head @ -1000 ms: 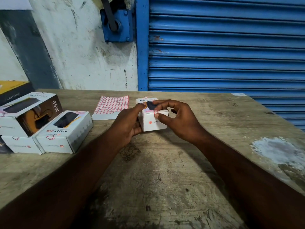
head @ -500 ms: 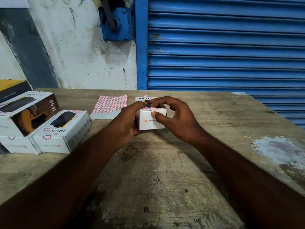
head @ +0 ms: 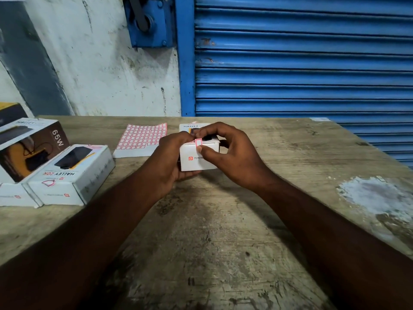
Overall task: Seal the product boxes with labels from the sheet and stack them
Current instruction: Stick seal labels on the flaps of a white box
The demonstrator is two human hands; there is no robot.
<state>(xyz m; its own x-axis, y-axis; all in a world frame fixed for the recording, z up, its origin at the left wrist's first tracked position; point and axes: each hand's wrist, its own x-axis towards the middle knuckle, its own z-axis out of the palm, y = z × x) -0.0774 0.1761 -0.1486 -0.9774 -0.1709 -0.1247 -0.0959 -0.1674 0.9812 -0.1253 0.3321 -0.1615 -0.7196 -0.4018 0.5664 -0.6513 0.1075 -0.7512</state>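
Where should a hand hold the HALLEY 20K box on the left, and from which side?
From above, probably: thumb on the near end face, fingers over the far end. The HALLEY 20K box lies flat, window up, and its left long side is close against the 65W box, so only the ends and the right side look free.

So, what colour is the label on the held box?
The label is white with a red border; head view.

1. "HALLEY": top face of the small white box (head: 196, 163) gripped between left hand (head: 169, 157) and right hand (head: 232, 155).
2. Red logo, "PORTR…": same box, front face, rest covered by the right thumb.
3. "HALLEY 20K", upside down: flat white box (head: 73, 177) left of the left hand.
4. "65W": brown-sided box (head: 33, 146), farther left.
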